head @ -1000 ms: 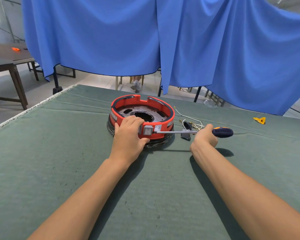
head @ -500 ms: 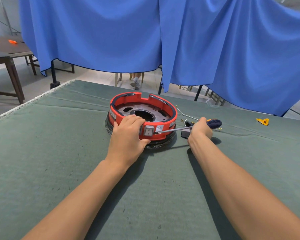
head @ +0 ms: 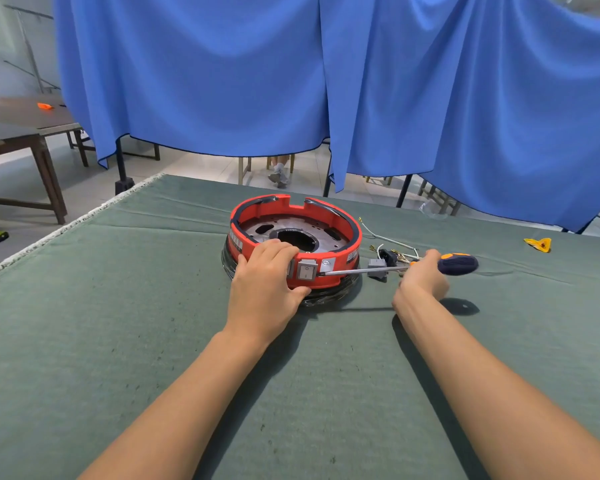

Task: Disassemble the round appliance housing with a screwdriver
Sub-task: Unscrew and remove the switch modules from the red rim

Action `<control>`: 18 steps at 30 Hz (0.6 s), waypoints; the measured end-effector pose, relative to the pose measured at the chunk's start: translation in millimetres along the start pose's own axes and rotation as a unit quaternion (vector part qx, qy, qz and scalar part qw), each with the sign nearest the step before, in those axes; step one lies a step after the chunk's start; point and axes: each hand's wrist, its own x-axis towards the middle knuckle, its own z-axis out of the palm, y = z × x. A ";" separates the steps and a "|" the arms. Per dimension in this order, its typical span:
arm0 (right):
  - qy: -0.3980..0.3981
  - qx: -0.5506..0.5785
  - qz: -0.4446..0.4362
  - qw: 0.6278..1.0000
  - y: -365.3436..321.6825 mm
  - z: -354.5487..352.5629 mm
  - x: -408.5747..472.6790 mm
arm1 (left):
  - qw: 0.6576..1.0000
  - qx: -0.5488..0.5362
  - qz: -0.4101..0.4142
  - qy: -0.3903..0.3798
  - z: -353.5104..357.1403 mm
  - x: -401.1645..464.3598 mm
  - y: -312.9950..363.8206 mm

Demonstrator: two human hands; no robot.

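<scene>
A round red appliance housing (head: 347, 226) with a dark metal inner plate sits on a green cloth-covered table (head: 118, 341). My left hand (head: 267, 285) grips its near rim, fingers over the top and thumb low on the front wall, beside a grey rocker switch (head: 306, 271). My right hand (head: 423, 278) holds a screwdriver (head: 458, 264) by its dark blue and orange handle. The shaft lies almost level and its tip touches the housing wall just right of the switch.
Loose wires and small grey and black connectors (head: 385, 258) lie right of the housing, under the shaft. A yellow plastic piece (head: 538, 244) lies far right. A blue curtain (head: 326, 81) hangs behind the table; a wooden table (head: 21, 133) stands left.
My right hand and the screwdriver swung in toward the housing, then back out to the right, the tip staying at the wall by the switch. My left hand kept its grip.
</scene>
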 end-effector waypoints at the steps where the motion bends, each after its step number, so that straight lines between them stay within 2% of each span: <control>1: 0.006 0.010 -0.004 1.000 -0.1 -5.0 -2.2 | 1.000 0.002 -0.002 -0.001 -0.4 0.1 0.2; 13: 0.050 0.047 -0.041 0.997 3.4 -27.4 -19.2 | 1.000 0.003 -0.015 0.003 1.9 -0.8 3.5; 18: 0.047 -0.001 -0.028 0.998 1.9 -20.0 -19.7 | 1.000 0.007 -0.015 -0.002 1.6 -0.8 4.0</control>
